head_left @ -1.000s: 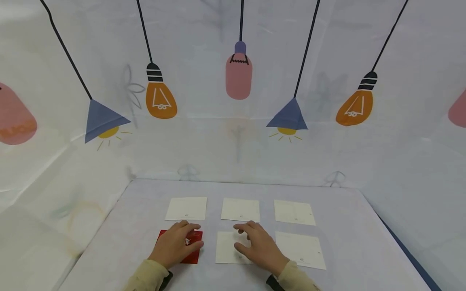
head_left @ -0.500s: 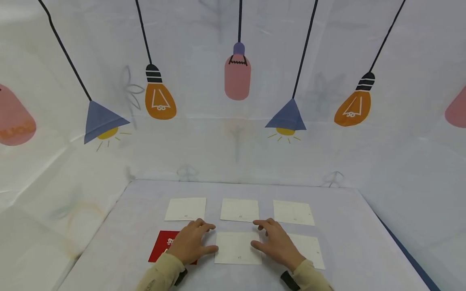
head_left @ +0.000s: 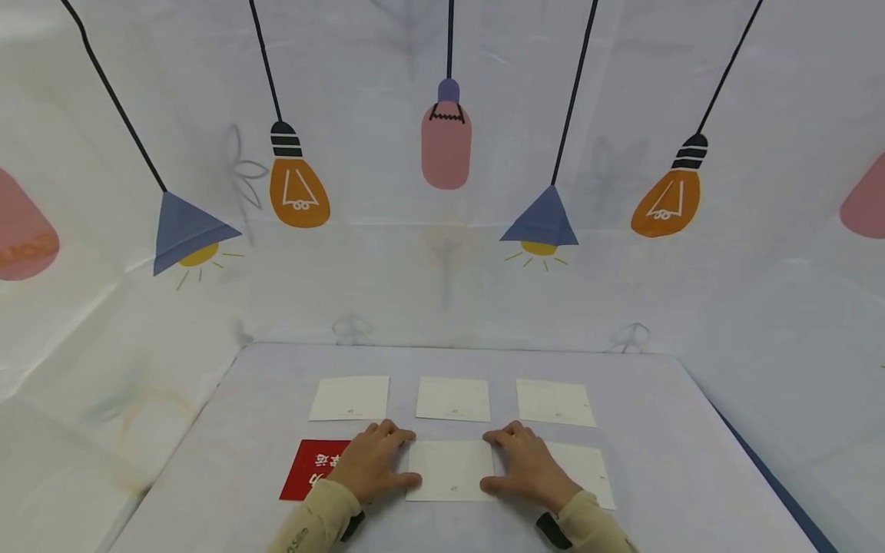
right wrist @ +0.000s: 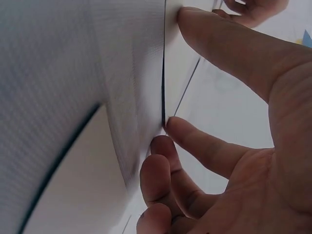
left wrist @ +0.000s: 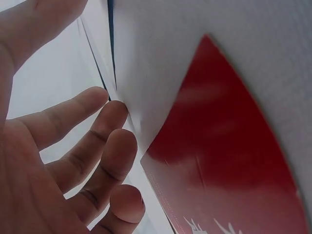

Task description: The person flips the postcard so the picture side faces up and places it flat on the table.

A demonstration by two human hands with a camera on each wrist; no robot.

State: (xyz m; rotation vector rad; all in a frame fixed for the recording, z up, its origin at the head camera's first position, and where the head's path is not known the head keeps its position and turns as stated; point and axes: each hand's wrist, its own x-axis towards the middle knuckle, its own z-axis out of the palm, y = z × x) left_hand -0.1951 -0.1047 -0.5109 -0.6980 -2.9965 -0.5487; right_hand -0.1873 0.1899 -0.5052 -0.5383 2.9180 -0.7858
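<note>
A white card (head_left: 451, 470) lies flat in the middle of the front row, between my two hands. My left hand (head_left: 376, 465) is spread along its left side, with thumb and forefinger at that edge. At the opposite side, the thumb and forefinger of my right hand (head_left: 528, 468) touch the edge. Loosely bent fingers (left wrist: 119, 151) show in the left wrist view, above a glossy red card (left wrist: 219, 126) with white characters. My left hand and sleeve partly cover this red card in the head view. Beneath my right hand is another white card (right wrist: 78, 185), partly hidden.
Three white cards form the back row: left (head_left: 350, 398), middle (head_left: 452, 399) and right (head_left: 555, 402). They lie on a white-covered table (head_left: 677, 461). A white sheet (head_left: 387, 284) printed with hanging lamps rises behind the table.
Both hands have moved right, the left from over the red card to the middle white card's left side. Their fingers have since come in to its edges. More of the red card shows.
</note>
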